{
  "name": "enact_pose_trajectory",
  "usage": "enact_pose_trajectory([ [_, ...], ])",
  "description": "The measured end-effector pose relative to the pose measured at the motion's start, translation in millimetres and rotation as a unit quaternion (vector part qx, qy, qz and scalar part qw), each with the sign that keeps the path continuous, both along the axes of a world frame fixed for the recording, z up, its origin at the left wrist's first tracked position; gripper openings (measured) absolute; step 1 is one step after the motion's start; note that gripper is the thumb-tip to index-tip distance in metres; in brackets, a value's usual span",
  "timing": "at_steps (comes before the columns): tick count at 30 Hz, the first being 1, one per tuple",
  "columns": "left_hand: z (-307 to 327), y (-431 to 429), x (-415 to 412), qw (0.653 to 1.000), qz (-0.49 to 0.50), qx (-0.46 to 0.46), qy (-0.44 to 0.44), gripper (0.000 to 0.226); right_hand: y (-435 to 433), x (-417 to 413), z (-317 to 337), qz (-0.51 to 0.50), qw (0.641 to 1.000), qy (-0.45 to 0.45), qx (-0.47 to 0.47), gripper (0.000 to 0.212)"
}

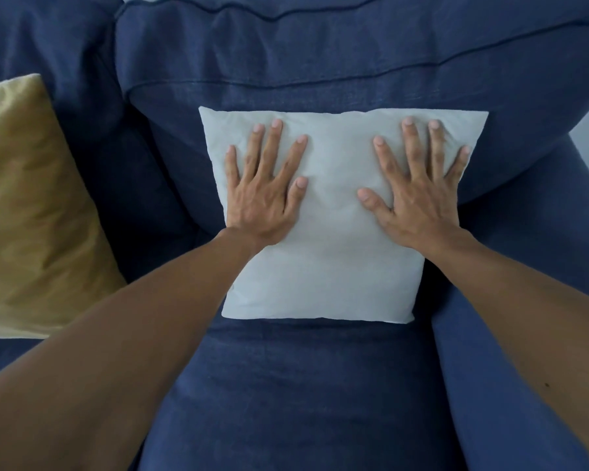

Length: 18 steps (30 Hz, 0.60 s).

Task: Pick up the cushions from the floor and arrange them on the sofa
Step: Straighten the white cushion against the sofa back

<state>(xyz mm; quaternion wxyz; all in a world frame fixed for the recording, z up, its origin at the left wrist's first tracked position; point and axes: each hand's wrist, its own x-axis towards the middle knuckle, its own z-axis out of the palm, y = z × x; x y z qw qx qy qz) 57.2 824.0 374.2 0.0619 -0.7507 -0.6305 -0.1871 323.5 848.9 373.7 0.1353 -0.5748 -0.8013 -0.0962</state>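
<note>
The white cushion [323,266] stands on the sofa [303,385] seat, leaning on the back cushion [320,62], at about 12 o'clock from me. It looks light and soft, likely to dent under any push, so I would lift it by its side edges or top corners, not the middle. My left hand [264,195] lies flat on its upper left, fingers spread wide, gripping nothing. My right hand [419,195] is spread the same way on its upper right. A gold cushion [31,212] leans at 9 o'clock, well apart from the white one.
</note>
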Motion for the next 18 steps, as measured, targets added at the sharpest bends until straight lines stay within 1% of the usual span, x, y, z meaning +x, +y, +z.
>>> enact_pose_trajectory([
  [5,14.0,-0.2,-6.4,0.999,0.036,-0.036,-0.013,0.062,1.5,17.4,14.9,-0.064,0.997,-0.003,-0.051,0.081],
  [9,32.8,-13.0,-14.1,0.998,0.040,-0.038,-0.029,0.063,-11.0,24.3,35.0,-0.104,0.991,0.001,-0.087,0.083],
  [13,52.9,-29.9,-23.9,0.999,0.017,-0.038,0.015,0.064,-36.4,15.7,58.5,-0.099,0.990,0.015,-0.104,0.085],
  [16,66.2,-43.7,-30.1,0.998,0.008,-0.049,0.050,0.065,-55.4,0.0,73.4,-0.102,0.987,0.001,-0.125,0.088],
  [18,75.9,-58.8,-34.9,0.997,0.001,-0.049,0.052,0.065,-73.1,-13.0,84.5,-0.103,0.986,-0.016,-0.133,0.090],
])
